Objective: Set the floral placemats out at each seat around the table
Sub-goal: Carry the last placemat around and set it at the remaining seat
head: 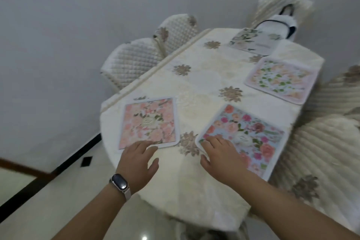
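Head view. Four floral mats on cream-clothed counter [204, 84]: pink mat [149, 122] near left, bright mat [245, 134] near right, pale mat [280, 79] far right, grey mat [253, 42] far end. Left hand [139, 159] flat, fingers spread, touching pink mat's near edge. Right hand [220, 152] flat on bright mat's corner. Watch [119, 183] on left wrist. Quilted chairs [134, 62] along left side.

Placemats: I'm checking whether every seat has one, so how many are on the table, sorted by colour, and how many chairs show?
Pink-and-peach placemats: 2, one under the left hand's fingertips, one far right
Blue multicolour placemat: 1, under the right hand
Pale white-and-green placemat: 1, at the far end
Total placemats: 4
Quilted chairs, left side: 2
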